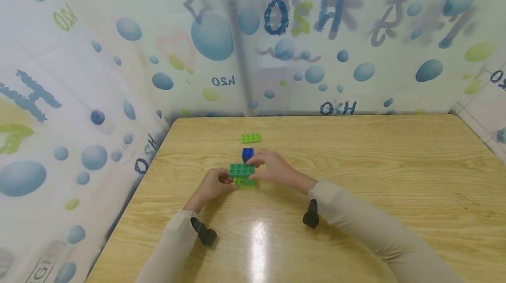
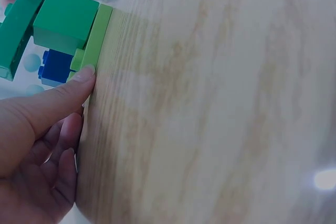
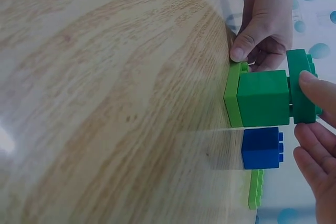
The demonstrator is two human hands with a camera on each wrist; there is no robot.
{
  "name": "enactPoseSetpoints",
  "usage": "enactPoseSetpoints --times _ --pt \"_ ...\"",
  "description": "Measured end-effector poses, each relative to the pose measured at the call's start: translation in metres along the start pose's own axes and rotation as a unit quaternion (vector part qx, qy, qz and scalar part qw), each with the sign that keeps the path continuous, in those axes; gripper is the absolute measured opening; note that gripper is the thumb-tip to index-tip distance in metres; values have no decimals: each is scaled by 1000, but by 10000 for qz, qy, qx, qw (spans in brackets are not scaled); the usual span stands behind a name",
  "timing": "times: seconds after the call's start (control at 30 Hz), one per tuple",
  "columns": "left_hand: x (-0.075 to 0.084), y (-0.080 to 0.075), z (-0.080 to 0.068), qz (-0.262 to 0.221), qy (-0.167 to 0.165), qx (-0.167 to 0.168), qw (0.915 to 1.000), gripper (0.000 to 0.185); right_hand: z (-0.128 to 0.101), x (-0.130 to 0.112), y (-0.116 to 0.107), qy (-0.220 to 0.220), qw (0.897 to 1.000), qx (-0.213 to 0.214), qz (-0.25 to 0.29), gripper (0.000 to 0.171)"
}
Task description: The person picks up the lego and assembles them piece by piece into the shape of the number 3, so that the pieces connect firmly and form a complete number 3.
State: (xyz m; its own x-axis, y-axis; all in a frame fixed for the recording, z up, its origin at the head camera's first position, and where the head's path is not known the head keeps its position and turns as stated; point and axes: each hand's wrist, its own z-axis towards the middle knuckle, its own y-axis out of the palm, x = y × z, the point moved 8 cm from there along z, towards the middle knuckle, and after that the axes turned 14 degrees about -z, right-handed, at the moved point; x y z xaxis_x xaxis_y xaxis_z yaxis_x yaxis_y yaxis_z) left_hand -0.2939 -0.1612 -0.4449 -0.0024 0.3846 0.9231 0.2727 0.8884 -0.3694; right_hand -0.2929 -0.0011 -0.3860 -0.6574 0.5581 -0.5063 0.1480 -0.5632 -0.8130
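My left hand (image 1: 212,184) pinches the left end of a lime-green toy building plate (image 3: 231,95) that lies flat on the table. A taller green block (image 3: 262,98) stands on that plate's right part. Above the block, my right hand (image 1: 274,169) holds a flat dark green brick (image 1: 237,170) between thumb and fingers. The right wrist view shows this brick at the block's studs, overhanging on the left; whether it is pressed down fully I cannot tell. Just behind the stack stands a blue block (image 1: 247,154), touched by neither hand.
A second lime-green plate (image 1: 251,138) lies farther back, beyond the blue block. The wooden table (image 1: 356,155) ends at a wall covering (image 1: 276,85) printed with bubbles. Black wrist cameras (image 1: 311,215) stick out below both forearms.
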Motion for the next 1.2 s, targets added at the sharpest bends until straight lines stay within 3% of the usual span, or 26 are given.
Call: enactPoseSetpoints --times 0.5,1.2 --pt "-5 0 1 121 -198 67 9997 30 -1 4 2 354 9984 -359 261 35" --pt "-4 0 1 198 -202 121 9995 26 3 -4 2 111 9984 -438 -346 34"
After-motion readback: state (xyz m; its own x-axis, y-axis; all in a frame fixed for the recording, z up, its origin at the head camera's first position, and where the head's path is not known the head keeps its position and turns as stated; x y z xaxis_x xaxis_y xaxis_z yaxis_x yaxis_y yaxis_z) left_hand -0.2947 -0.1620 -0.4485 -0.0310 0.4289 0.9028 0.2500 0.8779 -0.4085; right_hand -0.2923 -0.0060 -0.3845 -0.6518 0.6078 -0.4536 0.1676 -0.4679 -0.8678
